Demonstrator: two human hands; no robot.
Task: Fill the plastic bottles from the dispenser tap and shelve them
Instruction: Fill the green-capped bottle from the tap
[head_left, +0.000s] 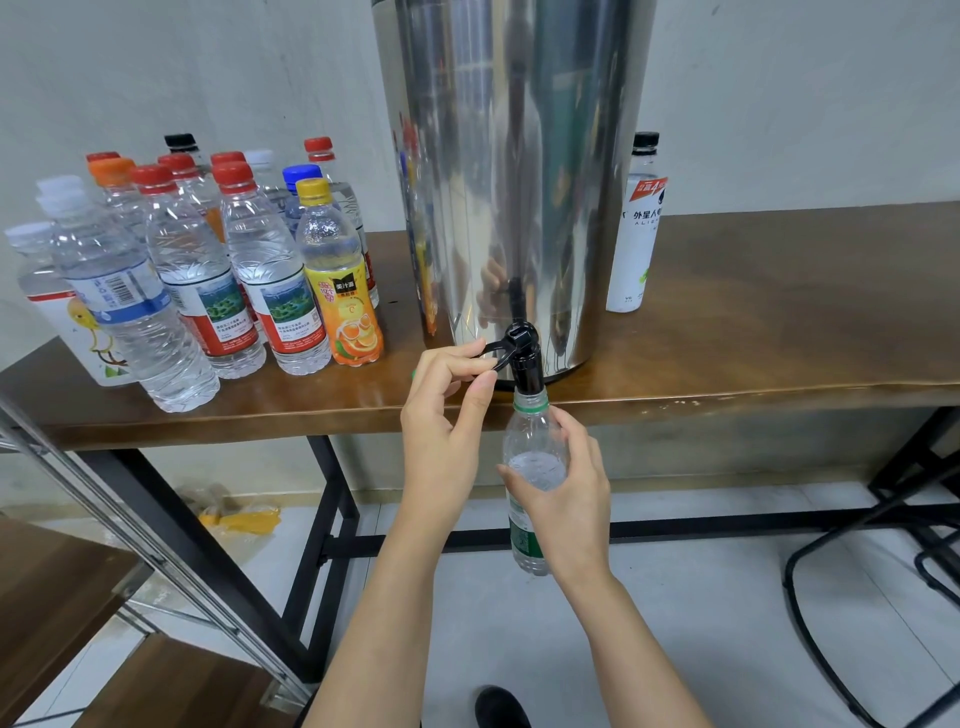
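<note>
Right hand (569, 501) holds bottle (531, 441) under tap (525, 364); bottle cluster (197, 270) left.

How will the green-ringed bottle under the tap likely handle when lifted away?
Probably fairly heavy: water stands high in the bottle. Its thin clear wall likely flexes under the right hand. Uncapped, it could spill if tilted.

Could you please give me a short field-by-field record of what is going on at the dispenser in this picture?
Lever: left hand pinches the black tap lever.
Filling: right hand holds the uncapped bottle, mouth at the spout; partly full.
Dispenser: steel dispenser stands on the wooden table.
Left of it: group of capped bottles.
Right of it: one black-capped white bottle.
</note>
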